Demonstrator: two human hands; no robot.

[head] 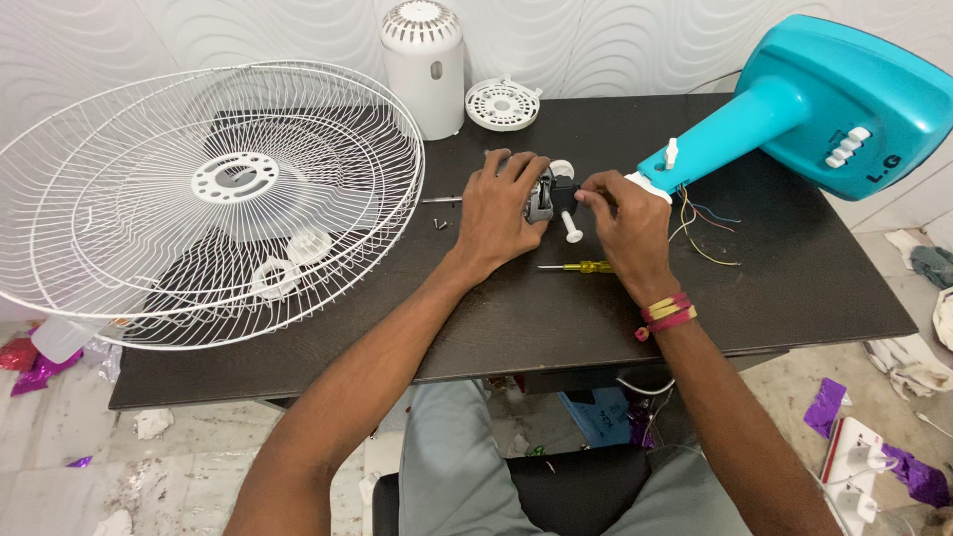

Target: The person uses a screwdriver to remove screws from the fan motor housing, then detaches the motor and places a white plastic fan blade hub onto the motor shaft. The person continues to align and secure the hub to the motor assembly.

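Motor unit [541,197], mid-table toward the far edge, looks dense, rigid, metal-cored: left hand [501,213] clasps its body, right hand [620,220] pinches its black end; best gripped by casing.

light: bright, even | shadows: soft, faint | focus: sharp | edges: wide-angle bowing | glare: none

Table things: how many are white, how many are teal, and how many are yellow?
White: 6 – wire fan guard, tall motor cover, round vented disc, two ring nuts under the guard, small knob
Teal: 1 – fan stand
Yellow: 1 – screwdriver
Total: 8
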